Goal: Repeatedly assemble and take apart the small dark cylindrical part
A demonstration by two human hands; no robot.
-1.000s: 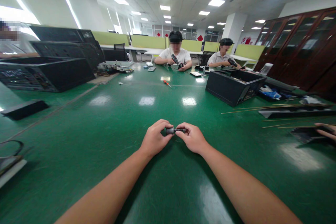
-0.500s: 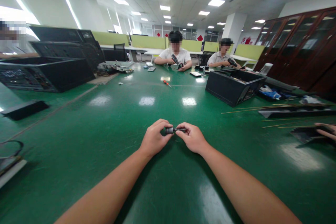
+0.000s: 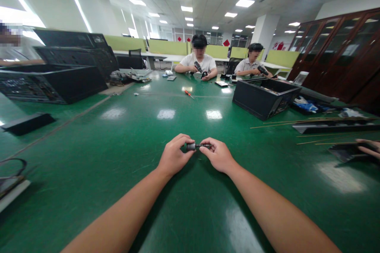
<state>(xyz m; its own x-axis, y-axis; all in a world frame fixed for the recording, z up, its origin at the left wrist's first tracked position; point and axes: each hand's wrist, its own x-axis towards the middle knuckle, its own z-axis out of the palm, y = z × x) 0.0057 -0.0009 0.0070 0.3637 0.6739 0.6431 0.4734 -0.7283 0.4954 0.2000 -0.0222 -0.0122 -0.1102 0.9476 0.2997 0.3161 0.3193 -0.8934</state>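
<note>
Two joined dark parts, a cylinder and a slim shaft, lie end to end between the person's hands, level and low over the near middle of the green worktop; whether they touch it I cannot tell. The left hand is clamped on the cylinder, thumb below and fingers above, while the right hand pinches the shaft between thumb and fingertips. Compared with a second ago, the cylinder sits slightly further left and a little more of the shaft shows between the two grips; all else nearby looks the same. I take that as a small adjustment at the joint, with both parts firmly held, though the frames do not settle whether they are separating or the grips merely shifted. Beyond the hands, well apart, lies an orange screwdriver. An open black case stands to its right, another case far left, and a black bar nearer on that side. Thin rods lie at the right, where a co-worker's hand reaches in beside a dark part. Across the worktop, two people hold drills.
</note>
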